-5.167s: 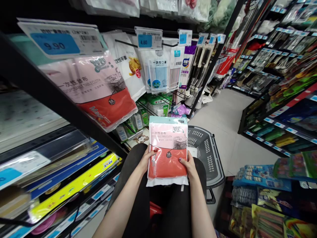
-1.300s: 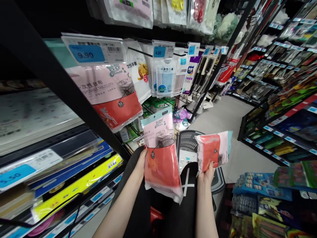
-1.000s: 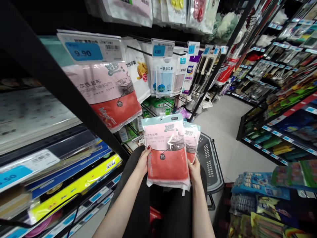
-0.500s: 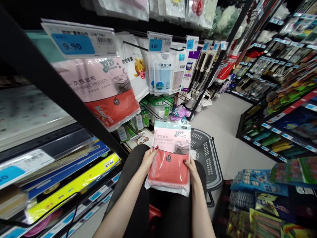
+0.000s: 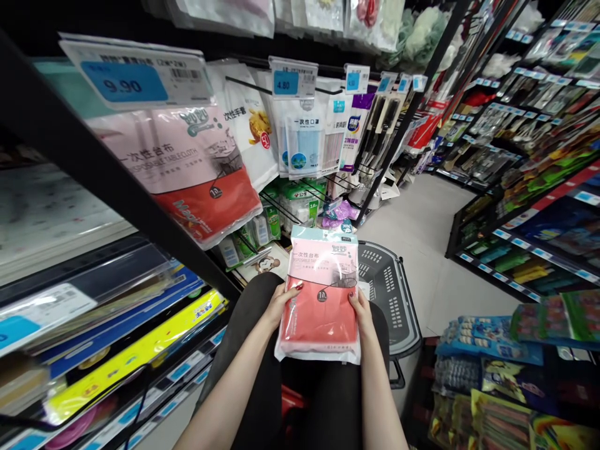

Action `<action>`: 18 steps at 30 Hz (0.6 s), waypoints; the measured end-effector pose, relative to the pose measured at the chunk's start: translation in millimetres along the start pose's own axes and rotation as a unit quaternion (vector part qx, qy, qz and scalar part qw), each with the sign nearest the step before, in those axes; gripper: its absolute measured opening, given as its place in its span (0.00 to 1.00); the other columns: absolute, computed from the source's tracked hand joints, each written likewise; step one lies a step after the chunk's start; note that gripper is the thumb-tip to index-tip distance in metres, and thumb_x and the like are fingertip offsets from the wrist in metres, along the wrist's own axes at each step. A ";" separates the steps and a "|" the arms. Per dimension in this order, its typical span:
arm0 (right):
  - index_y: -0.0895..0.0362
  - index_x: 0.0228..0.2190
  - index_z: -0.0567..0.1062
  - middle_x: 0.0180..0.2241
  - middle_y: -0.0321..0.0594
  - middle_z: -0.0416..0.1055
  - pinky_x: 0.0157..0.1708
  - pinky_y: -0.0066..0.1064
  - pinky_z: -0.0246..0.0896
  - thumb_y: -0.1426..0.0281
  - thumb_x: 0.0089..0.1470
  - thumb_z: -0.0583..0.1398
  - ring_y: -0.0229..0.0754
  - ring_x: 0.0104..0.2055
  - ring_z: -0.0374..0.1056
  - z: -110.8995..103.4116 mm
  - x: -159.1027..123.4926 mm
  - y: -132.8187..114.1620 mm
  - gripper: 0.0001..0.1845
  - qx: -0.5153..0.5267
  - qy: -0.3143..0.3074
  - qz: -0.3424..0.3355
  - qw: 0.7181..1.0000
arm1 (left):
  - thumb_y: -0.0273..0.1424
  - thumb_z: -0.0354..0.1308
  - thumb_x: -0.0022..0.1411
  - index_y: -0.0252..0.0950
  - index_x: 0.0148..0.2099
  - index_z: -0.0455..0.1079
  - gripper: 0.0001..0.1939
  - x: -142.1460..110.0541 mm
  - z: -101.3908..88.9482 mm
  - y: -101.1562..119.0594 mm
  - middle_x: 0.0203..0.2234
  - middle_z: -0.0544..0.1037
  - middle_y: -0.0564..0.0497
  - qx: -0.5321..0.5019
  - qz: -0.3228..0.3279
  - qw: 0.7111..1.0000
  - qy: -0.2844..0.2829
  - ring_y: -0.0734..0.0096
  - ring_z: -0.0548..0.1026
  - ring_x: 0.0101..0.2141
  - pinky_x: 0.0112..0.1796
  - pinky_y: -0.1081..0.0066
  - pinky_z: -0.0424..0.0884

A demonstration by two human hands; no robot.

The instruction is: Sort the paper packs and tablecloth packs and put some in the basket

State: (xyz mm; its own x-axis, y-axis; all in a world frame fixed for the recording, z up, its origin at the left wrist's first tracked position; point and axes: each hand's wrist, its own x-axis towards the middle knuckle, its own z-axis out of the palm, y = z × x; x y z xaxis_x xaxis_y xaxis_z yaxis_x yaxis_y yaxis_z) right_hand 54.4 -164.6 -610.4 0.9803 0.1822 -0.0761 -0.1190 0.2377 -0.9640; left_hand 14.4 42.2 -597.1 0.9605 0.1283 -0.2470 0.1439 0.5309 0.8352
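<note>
I hold a pack of disposable tablecloths (image 5: 321, 294), pink on top and red below, upright over my lap. My left hand (image 5: 281, 304) grips its left edge, thumb on the front. On the pack's right edge my right hand (image 5: 360, 312) is closed, thumb over the front. A second pack seems stacked behind the front one, mostly hidden. A matching pack (image 5: 182, 169) hangs on the shelf to my left under a 9.90 price tag (image 5: 124, 78).
A dark grey shopping basket (image 5: 396, 300) sits on the floor just beyond my knees. Shelves of hanging packets (image 5: 300, 134) line the left. Another rack (image 5: 529, 187) stands on the right, with packaged goods (image 5: 492, 337) low at right. A tiled aisle (image 5: 431, 212) runs between.
Earlier each hand held a separate pack apart. I brought them together into one stack and lowered it toward my lap, both hands on its edges.
</note>
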 end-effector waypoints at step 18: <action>0.54 0.36 0.72 0.37 0.37 0.71 0.42 0.32 0.58 0.60 0.41 0.61 0.44 0.41 0.65 2.4 0.9 2.1 0.18 0.014 0.006 0.007 1.000 | 0.31 0.61 0.43 0.31 0.34 0.71 0.13 0.0 3.9 0.1 0.25 0.76 0.49 -0.025 -0.009 1.000 0.010 0.67 0.73 0.25 0.29 0.71 0.65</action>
State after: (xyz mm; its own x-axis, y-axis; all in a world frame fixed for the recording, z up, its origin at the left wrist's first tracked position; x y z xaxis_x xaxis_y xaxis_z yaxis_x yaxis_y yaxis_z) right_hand 54.6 -161.6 -611.9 0.9802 0.1752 -0.0927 -0.1371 0.2611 -0.9555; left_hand 15.3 39.0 -595.0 0.9529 0.1352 -0.2716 0.1482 0.5737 0.8055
